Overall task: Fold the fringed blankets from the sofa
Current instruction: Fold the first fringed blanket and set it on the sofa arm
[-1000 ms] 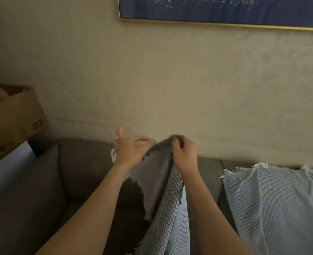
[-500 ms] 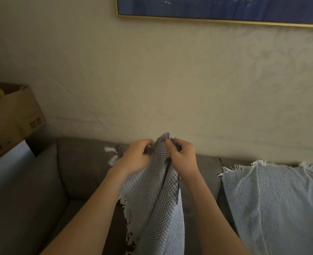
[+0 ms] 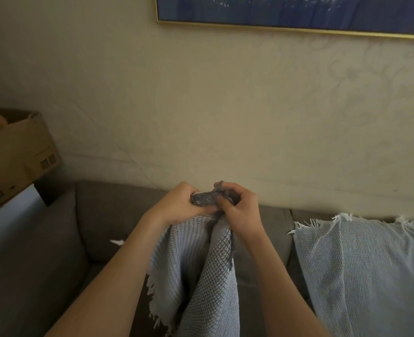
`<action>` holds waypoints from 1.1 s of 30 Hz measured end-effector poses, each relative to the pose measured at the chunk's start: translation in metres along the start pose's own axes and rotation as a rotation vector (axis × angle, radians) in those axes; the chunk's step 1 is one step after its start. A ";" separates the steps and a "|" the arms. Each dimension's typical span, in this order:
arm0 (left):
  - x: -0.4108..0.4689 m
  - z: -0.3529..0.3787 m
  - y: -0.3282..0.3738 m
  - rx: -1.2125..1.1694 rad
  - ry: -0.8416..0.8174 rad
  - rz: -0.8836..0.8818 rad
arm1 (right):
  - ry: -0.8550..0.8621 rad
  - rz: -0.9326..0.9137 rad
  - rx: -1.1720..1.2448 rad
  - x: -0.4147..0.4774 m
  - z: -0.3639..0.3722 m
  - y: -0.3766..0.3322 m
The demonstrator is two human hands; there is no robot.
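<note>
Pale patterned wall [image 3: 201, 105] fills most of my view, with a blue framed picture [image 3: 298, 10] cut off at the top and a grey sofa [image 3: 108, 215] running along the bottom. Both hands are raised in front of the sofa back, close together: the left hand [image 3: 179, 205] and the right hand [image 3: 240, 210] each have fingers curled round the same bunched, dark-looking top edge of one fringed blanket [image 3: 201, 276], which hangs down between the two forearms and runs out of the frame at the bottom. I judge the task to be at an early stage: this blanket is gathered, not squared, no neat crease shows anywhere, and I read the grip as a hunt for corners or an edge before the first fold. A second blanket [image 3: 371, 276] lies spread over the right of the sofa, its white fringe [image 3: 322, 221] along the top, unfolded and with no hand on it, so at least two blankets are left to do. Much is hidden: the held blanket's lower part is out of frame, the wad between the hands is too dark for me to tell whether it is a corner or a stretch of hem, and the second blanket runs off the right edge. A small white scrap [image 3: 117, 242] on the seat beside the left forearm may be a fringe tuft; I cannot tell.
</note>
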State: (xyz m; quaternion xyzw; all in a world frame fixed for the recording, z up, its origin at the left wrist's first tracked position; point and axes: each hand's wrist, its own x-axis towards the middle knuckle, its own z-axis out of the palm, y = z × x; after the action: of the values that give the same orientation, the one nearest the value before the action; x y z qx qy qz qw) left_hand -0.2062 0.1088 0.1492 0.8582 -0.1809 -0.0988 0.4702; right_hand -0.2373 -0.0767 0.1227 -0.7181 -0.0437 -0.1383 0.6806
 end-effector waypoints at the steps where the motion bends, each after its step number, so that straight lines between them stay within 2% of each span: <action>1: 0.002 -0.004 0.003 0.044 0.018 0.006 | -0.012 -0.005 -0.007 -0.001 0.000 -0.001; 4: 0.013 -0.011 0.016 0.238 0.162 0.077 | -0.022 -0.008 -0.112 0.000 0.006 0.002; 7: 0.023 -0.012 0.029 0.317 0.316 0.156 | 0.066 0.134 -0.317 0.003 0.017 0.006; 9: 0.028 -0.013 0.034 0.282 0.417 0.167 | 0.121 0.254 -0.377 0.002 0.023 0.009; 12: 0.032 -0.018 0.041 0.241 0.559 0.168 | 0.083 0.367 -0.458 0.001 0.025 0.016; 17: 0.030 -0.035 0.044 0.117 0.802 0.052 | -0.051 0.454 -0.660 0.001 0.009 0.027; 20: 0.030 -0.045 0.039 -0.056 0.957 -0.036 | -0.091 0.472 -0.778 0.002 -0.006 0.031; 22: 0.031 -0.051 0.036 -0.159 1.050 -0.098 | -0.046 0.430 -0.834 0.010 -0.017 0.033; 25: 0.030 -0.056 0.034 -0.208 1.150 -0.148 | 0.109 0.290 -0.845 0.032 -0.025 0.024; 30: 0.036 -0.060 0.030 -0.264 1.261 -0.127 | 0.376 0.034 -0.540 0.063 -0.016 -0.023; 33: 0.037 -0.063 0.035 -0.247 1.309 -0.069 | 0.408 -0.105 -0.413 0.075 -0.010 -0.045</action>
State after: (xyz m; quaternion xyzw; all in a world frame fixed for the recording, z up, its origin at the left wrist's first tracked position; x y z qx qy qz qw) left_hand -0.1588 0.1254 0.2126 0.6864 0.1820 0.4075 0.5742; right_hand -0.1778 -0.0925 0.1856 -0.7956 0.0861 -0.3207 0.5068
